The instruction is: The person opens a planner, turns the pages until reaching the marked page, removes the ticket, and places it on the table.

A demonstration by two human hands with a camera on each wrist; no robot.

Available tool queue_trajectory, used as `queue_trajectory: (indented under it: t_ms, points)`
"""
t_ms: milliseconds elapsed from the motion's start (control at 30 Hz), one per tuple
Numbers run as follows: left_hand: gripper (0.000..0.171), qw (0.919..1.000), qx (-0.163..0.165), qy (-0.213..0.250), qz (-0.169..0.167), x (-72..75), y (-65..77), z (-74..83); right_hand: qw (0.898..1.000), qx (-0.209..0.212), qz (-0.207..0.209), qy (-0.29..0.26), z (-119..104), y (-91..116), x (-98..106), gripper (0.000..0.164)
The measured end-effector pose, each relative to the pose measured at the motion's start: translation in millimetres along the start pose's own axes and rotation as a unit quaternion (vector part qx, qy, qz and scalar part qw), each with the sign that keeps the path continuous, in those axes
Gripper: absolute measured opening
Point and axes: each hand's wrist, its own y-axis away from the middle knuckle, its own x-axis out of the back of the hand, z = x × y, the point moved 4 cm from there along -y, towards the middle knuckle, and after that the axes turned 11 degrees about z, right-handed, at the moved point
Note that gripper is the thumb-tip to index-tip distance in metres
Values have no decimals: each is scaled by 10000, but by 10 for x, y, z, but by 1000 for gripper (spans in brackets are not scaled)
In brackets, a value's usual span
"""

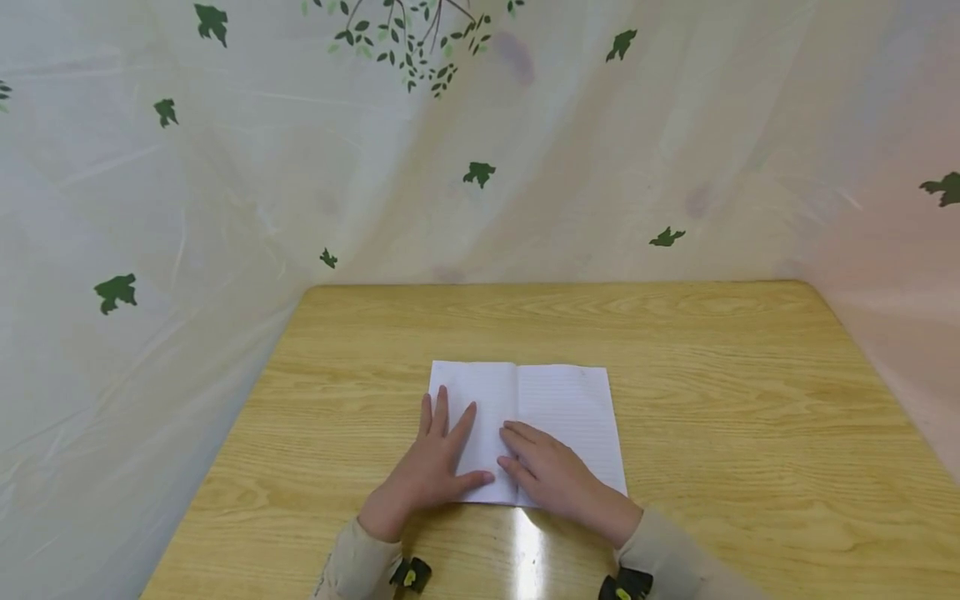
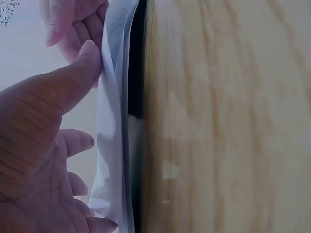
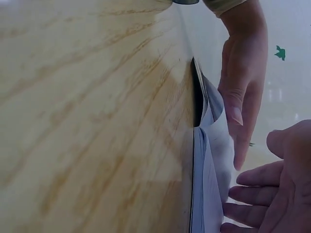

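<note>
An open notebook with ruled white pages lies on the wooden table. My left hand is spread over its left page, fingers apart and thumb reaching toward the fold. My right hand lies across the right page, its fingertips at the centre crease. In the left wrist view the notebook's near edge shows lifted pages above a dark cover, with the left thumb touching the paper. The right wrist view shows the stacked pages from the side, bulging near the fold, with the right fingers straight against them.
The wooden table extends around the notebook on all sides. A pale curtain with green leaf and bird shapes hangs behind it and at both sides. Dark bands are worn at the sleeves.
</note>
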Motion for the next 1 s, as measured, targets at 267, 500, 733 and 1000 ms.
queue_trajectory:
  t_ms: [267, 500, 733, 1000]
  points:
    - [93, 9977, -411, -542, -68, -13, -13, 56, 9985, 379, -307, 258, 56, 46, -5, 43]
    - [88, 9950, -607, -765, -217, -57, -22, 80, 9965, 699, -352, 300, 162, 56, 43, 40]
    - [87, 9962, -498, -597, -385, -114, -49, 107, 9962, 705, -276, 435, 455, -3, 209, 57]
    - [87, 9966, -462, -525, -425, -196, -83, 121, 9967, 439, -286, 620, 829, -108, 420, 75]
